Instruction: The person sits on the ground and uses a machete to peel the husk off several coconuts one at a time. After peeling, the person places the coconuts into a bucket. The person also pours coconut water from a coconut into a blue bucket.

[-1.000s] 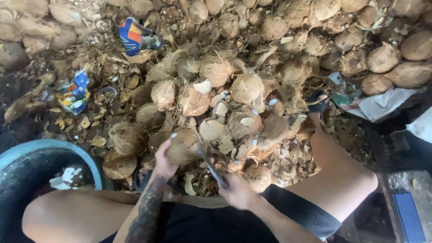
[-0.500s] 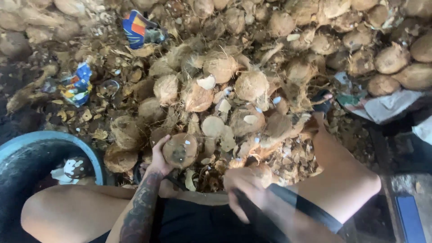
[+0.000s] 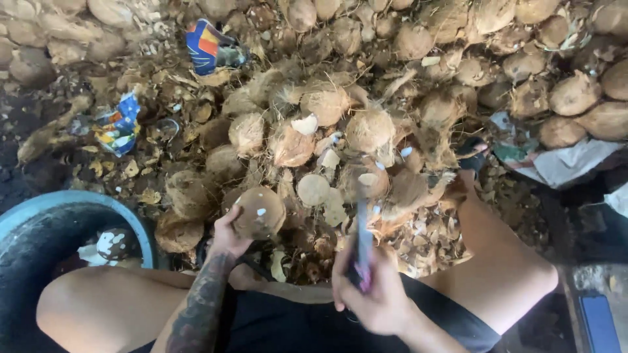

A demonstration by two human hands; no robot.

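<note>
Head view is showing me a husked coconut (image 3: 260,212) sitting low in the middle of the frame, at the near edge of the heap. My left hand (image 3: 227,236) is cupping it from below and from the left, fingers curled around its underside, so it is gripping the nut firmly. My right hand (image 3: 376,297) is closing tight around the handle of a knife (image 3: 362,245), whose blurred blade is pointing up and away from me, just to the right of the coconut and not touching it.

Around it I am seeing a pile of coconuts (image 3: 366,131) spreading across the whole upper frame, some with white chipped patches, all lying on dry husk scraps (image 3: 418,238) and brown fibres that are covering the ground. My bare knees are framing the work on both sides. At lower left a blue tub (image 3: 78,202) is standing beside my left leg, with pale pieces inside it. Crumpled colourful wrappers (image 3: 118,127) are lying among the husks at upper left, and pale cloth (image 3: 562,163) is lying at right.
</note>
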